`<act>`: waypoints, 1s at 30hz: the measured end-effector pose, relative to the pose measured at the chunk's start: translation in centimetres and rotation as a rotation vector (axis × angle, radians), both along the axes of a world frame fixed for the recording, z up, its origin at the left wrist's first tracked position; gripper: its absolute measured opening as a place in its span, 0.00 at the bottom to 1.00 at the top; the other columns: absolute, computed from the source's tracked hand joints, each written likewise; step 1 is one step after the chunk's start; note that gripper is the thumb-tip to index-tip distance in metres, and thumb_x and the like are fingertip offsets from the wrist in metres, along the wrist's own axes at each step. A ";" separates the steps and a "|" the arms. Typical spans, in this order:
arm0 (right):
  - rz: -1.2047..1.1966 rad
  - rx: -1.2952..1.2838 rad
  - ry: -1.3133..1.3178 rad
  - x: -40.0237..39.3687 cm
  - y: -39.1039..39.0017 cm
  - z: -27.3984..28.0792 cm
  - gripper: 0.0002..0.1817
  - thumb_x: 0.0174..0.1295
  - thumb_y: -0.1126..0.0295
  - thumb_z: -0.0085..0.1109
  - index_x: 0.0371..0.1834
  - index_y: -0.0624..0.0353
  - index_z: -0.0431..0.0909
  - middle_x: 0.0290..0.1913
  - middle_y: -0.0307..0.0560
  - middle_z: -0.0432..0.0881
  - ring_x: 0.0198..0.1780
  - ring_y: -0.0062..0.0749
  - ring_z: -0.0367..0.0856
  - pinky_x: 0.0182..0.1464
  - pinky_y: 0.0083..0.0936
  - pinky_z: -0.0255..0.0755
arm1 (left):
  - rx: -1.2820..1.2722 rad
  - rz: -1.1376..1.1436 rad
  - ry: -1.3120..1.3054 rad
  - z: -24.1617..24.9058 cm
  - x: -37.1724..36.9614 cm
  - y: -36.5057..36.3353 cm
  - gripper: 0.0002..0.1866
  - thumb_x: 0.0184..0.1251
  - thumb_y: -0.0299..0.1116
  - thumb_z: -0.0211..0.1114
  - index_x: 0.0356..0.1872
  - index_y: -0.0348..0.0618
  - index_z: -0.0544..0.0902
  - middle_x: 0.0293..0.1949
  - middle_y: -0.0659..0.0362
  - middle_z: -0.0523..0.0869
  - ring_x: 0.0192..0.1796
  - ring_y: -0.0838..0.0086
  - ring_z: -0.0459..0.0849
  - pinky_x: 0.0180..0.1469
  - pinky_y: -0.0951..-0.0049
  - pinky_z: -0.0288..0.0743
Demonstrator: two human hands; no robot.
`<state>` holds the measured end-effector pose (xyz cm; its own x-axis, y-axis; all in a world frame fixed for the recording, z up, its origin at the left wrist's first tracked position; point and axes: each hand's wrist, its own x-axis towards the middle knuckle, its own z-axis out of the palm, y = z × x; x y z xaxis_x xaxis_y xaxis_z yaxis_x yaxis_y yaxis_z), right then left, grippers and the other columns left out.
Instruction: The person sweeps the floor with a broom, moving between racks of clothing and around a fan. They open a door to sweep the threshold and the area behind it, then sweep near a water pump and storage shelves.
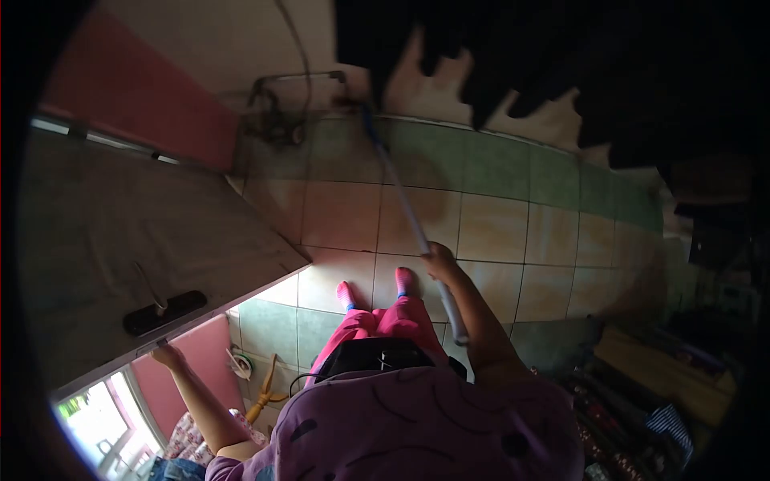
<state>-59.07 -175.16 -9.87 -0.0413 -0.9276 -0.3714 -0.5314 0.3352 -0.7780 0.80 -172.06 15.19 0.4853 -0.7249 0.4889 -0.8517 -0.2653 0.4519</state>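
My right hand (439,262) is wrapped around the grey pole of a long-handled broom (407,204). The pole slants away over the tiles from beside my right leg. Its far part is blue, and the end by the back wall is dark and blurred. On the left, my left hand (167,357) grips the edge of a dark wooden door (104,216), its fingers partly hidden. Just above that hand, a black handle plate (164,313) with a curved pull is fixed to the door.
A dark metal frame with wheels (277,112) stands in the far left corner. Dark cloth (497,56) hangs along the top right. My pink-socked feet (403,280) are on the tiled floor (489,224). A yellow wooden object (266,389) lies behind the door, and clutter (670,429) fills the lower right.
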 end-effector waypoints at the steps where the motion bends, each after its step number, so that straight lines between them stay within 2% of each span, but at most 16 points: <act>1: -0.148 0.213 -0.065 0.4 0.3 5.1 0.13 0.46 0.71 0.45 0.37 0.61 0.67 0.12 0.44 0.67 0.10 0.27 0.68 0.10 0.23 0.62 | -0.139 -0.006 0.112 -0.5 1.5 0.9 0.18 0.55 0.37 0.45 0.37 0.29 0.70 0.38 0.49 0.72 0.42 0.67 0.68 0.45 0.70 0.61; 3: -0.123 0.040 0.339 -0.6 2.7 2.2 0.15 0.45 0.73 0.44 0.40 0.60 0.65 0.22 0.55 0.73 0.20 0.42 0.74 0.21 0.31 0.69 | -0.291 0.024 0.219 -1.3 4.2 2.8 0.17 0.54 0.36 0.47 0.36 0.29 0.70 0.37 0.49 0.73 0.41 0.68 0.69 0.43 0.71 0.63; 4: -0.171 0.308 0.455 0.5 1.8 5.2 0.18 0.45 0.74 0.44 0.42 0.64 0.61 0.30 0.64 0.72 0.35 0.50 0.72 0.36 0.37 0.68 | -0.341 -0.020 0.290 -1.5 5.5 3.7 0.16 0.53 0.35 0.49 0.36 0.30 0.70 0.37 0.50 0.73 0.41 0.69 0.69 0.44 0.72 0.63; 5: -0.165 0.356 0.558 0.5 1.3 3.4 0.20 0.44 0.75 0.45 0.43 0.67 0.58 0.30 0.65 0.71 0.35 0.50 0.72 0.36 0.37 0.68 | -0.386 -0.071 0.357 -1.4 7.0 4.6 0.15 0.52 0.34 0.50 0.36 0.31 0.70 0.38 0.51 0.73 0.41 0.71 0.69 0.44 0.74 0.63; 6: -0.204 0.347 0.572 1.4 -0.4 4.3 0.13 0.44 0.75 0.45 0.34 0.68 0.65 0.25 0.63 0.72 0.31 0.46 0.74 0.33 0.35 0.69 | -0.433 -0.130 0.422 -1.3 8.0 5.1 0.14 0.51 0.33 0.51 0.37 0.33 0.70 0.38 0.53 0.73 0.41 0.72 0.69 0.44 0.76 0.64; 8: -0.125 0.585 0.305 4.0 -4.7 6.2 0.07 0.43 0.74 0.46 0.23 0.67 0.70 0.21 0.59 0.73 0.28 0.44 0.75 0.31 0.32 0.70 | -0.418 -0.115 0.480 -1.6 11.1 6.8 0.16 0.53 0.35 0.50 0.41 0.35 0.68 0.40 0.54 0.72 0.42 0.71 0.69 0.46 0.73 0.64; 10: 0.199 0.349 0.600 8.1 -7.1 3.1 0.07 0.44 0.74 0.45 0.15 0.66 0.71 0.19 0.56 0.74 0.25 0.43 0.75 0.29 0.31 0.70 | -0.406 -0.107 0.537 -1.9 13.8 8.1 0.18 0.55 0.37 0.48 0.44 0.38 0.65 0.43 0.55 0.70 0.44 0.70 0.70 0.47 0.70 0.65; 15: 0.222 0.233 0.625 18.9 -11.3 -5.4 0.08 0.46 0.73 0.45 0.22 0.66 0.71 0.25 0.56 0.74 0.30 0.45 0.74 0.31 0.31 0.70 | -0.374 -0.066 0.512 -2.5 15.9 9.3 0.18 0.54 0.37 0.49 0.44 0.38 0.65 0.43 0.55 0.70 0.44 0.70 0.70 0.47 0.70 0.65; 17: 0.584 0.238 0.798 21.4 -11.8 -6.4 0.08 0.47 0.73 0.43 0.27 0.65 0.70 0.29 0.59 0.73 0.32 0.48 0.73 0.33 0.33 0.69 | -0.374 -0.064 0.505 -2.8 16.9 9.2 0.18 0.54 0.37 0.49 0.45 0.38 0.65 0.43 0.55 0.70 0.44 0.70 0.70 0.47 0.70 0.65; 19: 0.344 0.143 0.636 20.0 -8.1 -9.4 0.09 0.47 0.73 0.43 0.31 0.64 0.68 0.31 0.61 0.73 0.33 0.49 0.73 0.35 0.34 0.69 | -0.363 -0.055 0.502 -3.1 17.7 9.7 0.18 0.54 0.36 0.49 0.45 0.38 0.65 0.43 0.55 0.70 0.44 0.70 0.70 0.48 0.70 0.65; 21: 0.224 0.244 0.528 19.8 -6.6 1.9 0.12 0.47 0.72 0.44 0.35 0.66 0.65 0.31 0.61 0.73 0.32 0.48 0.73 0.35 0.35 0.69 | -0.352 -0.043 0.510 -3.5 17.7 10.6 0.18 0.54 0.36 0.49 0.45 0.37 0.65 0.43 0.55 0.70 0.44 0.70 0.70 0.48 0.70 0.65; 22: 0.248 0.307 0.323 17.9 -5.9 2.7 0.13 0.43 0.74 0.47 0.35 0.64 0.65 0.26 0.59 0.73 0.29 0.43 0.74 0.32 0.33 0.68 | -0.348 -0.044 0.511 -3.7 18.9 10.5 0.18 0.54 0.36 0.49 0.45 0.37 0.65 0.43 0.55 0.70 0.44 0.70 0.69 0.48 0.70 0.65; 23: 0.174 0.557 0.261 19.4 -6.0 8.4 0.12 0.44 0.74 0.47 0.34 0.65 0.65 0.28 0.61 0.73 0.33 0.46 0.73 0.34 0.35 0.68 | -0.348 -0.045 0.510 -3.9 18.5 10.7 0.18 0.54 0.36 0.50 0.45 0.37 0.65 0.43 0.55 0.70 0.44 0.70 0.69 0.48 0.70 0.65; 26: 0.197 0.221 0.553 20.7 -4.7 7.8 0.12 0.44 0.74 0.46 0.33 0.66 0.65 0.27 0.62 0.73 0.33 0.49 0.73 0.32 0.36 0.68 | -0.338 -0.030 0.497 -4.3 19.7 10.8 0.18 0.53 0.36 0.50 0.45 0.37 0.65 0.43 0.55 0.70 0.44 0.71 0.69 0.48 0.70 0.65; 29: 0.116 0.142 0.559 22.5 -10.6 2.1 0.11 0.43 0.76 0.45 0.32 0.68 0.66 0.27 0.62 0.72 0.31 0.50 0.73 0.34 0.36 0.68 | -0.321 -0.031 0.480 -4.6 20.7 11.2 0.18 0.53 0.35 0.50 0.45 0.37 0.65 0.43 0.55 0.70 0.44 0.71 0.69 0.48 0.70 0.65; 30: 0.238 0.101 0.592 23.5 -13.0 0.6 0.08 0.43 0.76 0.45 0.28 0.68 0.68 0.26 0.61 0.72 0.31 0.49 0.73 0.32 0.35 0.68 | -0.317 -0.037 0.472 -4.7 21.1 11.1 0.18 0.53 0.35 0.50 0.45 0.37 0.65 0.43 0.55 0.70 0.44 0.71 0.69 0.48 0.70 0.65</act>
<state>-35.61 -188.14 -9.25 -0.0633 -0.8982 -0.4349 -0.9297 0.2115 -0.3016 21.95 -161.01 10.50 0.6813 -0.5984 0.4216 -0.5442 -0.0288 0.8385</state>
